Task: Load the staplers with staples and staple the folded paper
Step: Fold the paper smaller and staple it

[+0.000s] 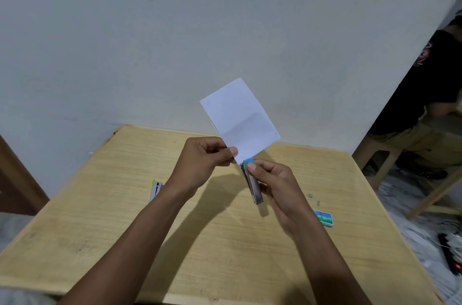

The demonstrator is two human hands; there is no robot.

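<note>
Above the table (225, 254), left hand (200, 158) pinches paper (240, 117), right hand (276, 183) grips stapler (255, 187); corner bite seems shallow, staple may miss.

I take this for a plain room in a home or small office; I cannot tell which. What I see from here: a white painted wall (175, 29), a light wood-grain tabletop (212, 242) set against it, a marble-patterned floor (412, 229), a wooden stool (375, 162) beside a seated person (430, 84), and a black power strip (450, 252) with cables on the floor.
</note>
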